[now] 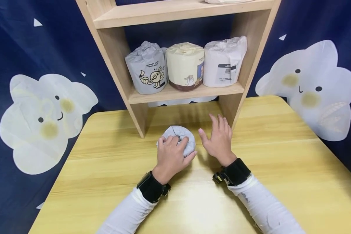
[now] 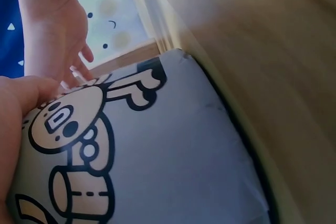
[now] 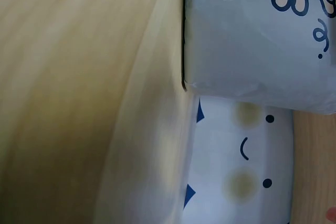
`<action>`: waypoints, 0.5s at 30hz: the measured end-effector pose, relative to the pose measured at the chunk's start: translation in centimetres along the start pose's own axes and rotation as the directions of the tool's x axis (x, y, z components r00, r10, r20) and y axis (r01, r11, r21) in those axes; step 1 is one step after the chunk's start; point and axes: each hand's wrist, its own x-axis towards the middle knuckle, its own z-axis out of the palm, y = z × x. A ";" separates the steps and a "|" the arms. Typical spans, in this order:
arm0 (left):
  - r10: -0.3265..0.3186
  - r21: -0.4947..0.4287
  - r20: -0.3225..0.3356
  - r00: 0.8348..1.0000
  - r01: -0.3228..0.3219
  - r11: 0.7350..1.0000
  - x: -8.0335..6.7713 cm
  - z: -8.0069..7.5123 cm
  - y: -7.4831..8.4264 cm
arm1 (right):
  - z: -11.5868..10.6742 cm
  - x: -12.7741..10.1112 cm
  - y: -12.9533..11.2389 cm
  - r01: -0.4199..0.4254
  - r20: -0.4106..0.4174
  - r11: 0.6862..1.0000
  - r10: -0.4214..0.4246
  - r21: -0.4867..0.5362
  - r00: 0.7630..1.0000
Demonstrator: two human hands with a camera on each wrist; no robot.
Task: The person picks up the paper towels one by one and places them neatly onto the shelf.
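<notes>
A grey-wrapped toilet paper roll [image 1: 179,140] stands on the yellow wooden table [image 1: 280,169] in front of the shelf unit. My left hand [image 1: 173,153] grips it from above, fingers curled over its top. The left wrist view shows its wrapper [image 2: 173,156] close up with a cartoon print, my thumb [image 2: 16,108] at its side. My right hand [image 1: 217,138] rests open on the table just right of the roll, fingers straight, not touching it. The right wrist view catches the roll [image 3: 257,35] and the tabletop only.
A wooden shelf unit [image 1: 181,92] stands at the table's back. On its lower shelf sit a grey roll [image 1: 147,68], a cream roll [image 1: 185,66] and a white roll [image 1: 223,61]. A dark blue cloud-print backdrop [image 1: 44,117] hangs behind.
</notes>
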 end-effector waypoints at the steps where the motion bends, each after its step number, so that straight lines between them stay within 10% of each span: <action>1: 0.006 0.003 -0.004 1.000 -0.006 1.000 0.0 0.0 0.0 | 0.0 -0.1 0.0 -0.001 0.001 1.000 0.001 0.001 1.000; 15: 0.020 -0.103 -0.101 0.995 -0.030 0.994 0.0 0.4 -1.3 | -0.1 -0.3 -0.4 -0.006 0.024 0.999 0.006 0.032 1.000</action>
